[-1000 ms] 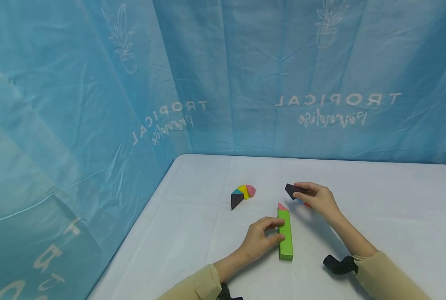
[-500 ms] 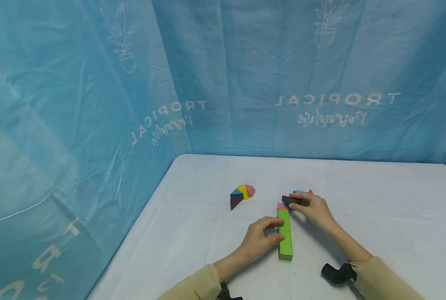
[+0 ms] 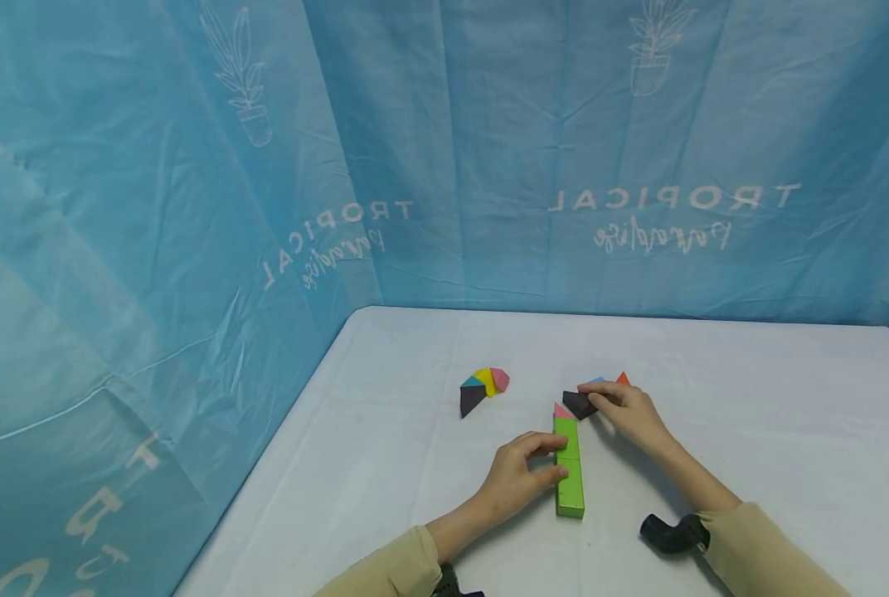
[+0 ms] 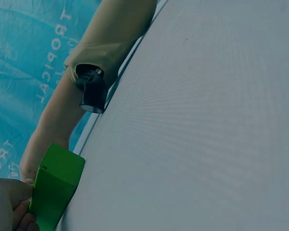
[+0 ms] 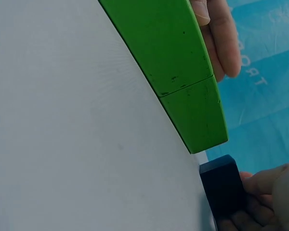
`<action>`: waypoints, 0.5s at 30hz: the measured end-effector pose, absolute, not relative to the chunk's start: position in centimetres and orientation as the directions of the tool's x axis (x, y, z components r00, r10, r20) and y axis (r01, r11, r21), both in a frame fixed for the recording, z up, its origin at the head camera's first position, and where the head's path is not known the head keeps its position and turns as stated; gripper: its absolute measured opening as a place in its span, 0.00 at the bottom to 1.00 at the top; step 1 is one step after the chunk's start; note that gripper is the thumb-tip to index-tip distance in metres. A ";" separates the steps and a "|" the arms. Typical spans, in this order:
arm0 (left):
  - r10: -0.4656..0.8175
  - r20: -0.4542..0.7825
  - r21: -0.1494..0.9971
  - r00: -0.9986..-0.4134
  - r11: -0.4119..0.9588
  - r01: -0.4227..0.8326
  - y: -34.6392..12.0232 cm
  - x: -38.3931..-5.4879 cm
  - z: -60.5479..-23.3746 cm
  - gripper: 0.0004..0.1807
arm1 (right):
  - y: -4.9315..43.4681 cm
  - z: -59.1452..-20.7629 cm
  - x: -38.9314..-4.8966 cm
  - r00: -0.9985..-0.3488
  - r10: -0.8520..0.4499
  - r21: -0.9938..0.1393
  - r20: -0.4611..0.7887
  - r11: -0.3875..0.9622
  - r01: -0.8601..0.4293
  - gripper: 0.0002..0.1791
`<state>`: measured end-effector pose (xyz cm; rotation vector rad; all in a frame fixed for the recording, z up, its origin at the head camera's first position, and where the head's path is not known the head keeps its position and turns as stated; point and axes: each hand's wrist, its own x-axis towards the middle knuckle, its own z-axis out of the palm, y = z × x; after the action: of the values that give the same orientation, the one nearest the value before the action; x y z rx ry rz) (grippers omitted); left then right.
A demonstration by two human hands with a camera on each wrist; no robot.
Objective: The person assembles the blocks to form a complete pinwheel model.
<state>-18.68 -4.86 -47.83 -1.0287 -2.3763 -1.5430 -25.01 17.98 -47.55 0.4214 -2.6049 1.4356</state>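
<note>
Two green blocks (image 3: 570, 489) lie end to end on the white table, with a small pink triangular piece (image 3: 561, 410) at their far end. My left hand (image 3: 515, 477) rests its fingertips and thumb against the left side of the green blocks. In my right hand (image 3: 633, 417) the fingers pinch a black angular block (image 3: 577, 405) beside the pink piece, near the table surface. The right wrist view shows this black block (image 5: 222, 185) just past the end of the green ones; whether they touch, I cannot tell.
Behind my right hand, a blue piece (image 3: 597, 380) and an orange-red piece (image 3: 623, 378) are partly hidden. Farther left lies a joined group with pink (image 3: 499, 379), yellow, teal and black parts (image 3: 472, 399). Blue curtains (image 3: 489, 166) surround the table's back and left sides.
My right hand has brought the black block leftward and nearer, down beside the pink piece, uncovering some of the blue and orange-red pieces. The left hand has stayed in place.
</note>
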 end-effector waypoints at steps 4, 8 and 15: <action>0.471 0.444 0.764 -0.762 0.246 0.597 -4.9 -18.7 -47.8 0.18 | 17.9 -47.5 -25.1 -0.944 -0.212 -0.803 0.251 0.499 -0.326 0.14; 0.472 0.435 0.768 -0.767 0.249 0.589 -4.9 -18.7 -47.8 0.18 | 17.8 -47.3 -25.0 -0.945 -0.234 -0.816 0.227 0.484 -0.316 0.14; 0.474 0.437 0.764 -0.764 0.253 0.594 -4.9 -18.7 -47.8 0.18 | 17.5 -47.4 -24.7 -0.947 -0.241 -0.824 0.212 0.477 -0.305 0.14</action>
<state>-18.65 -4.87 -47.76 -1.0245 -2.3908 -1.5417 -24.73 17.49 -47.40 0.4891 -2.6421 1.4952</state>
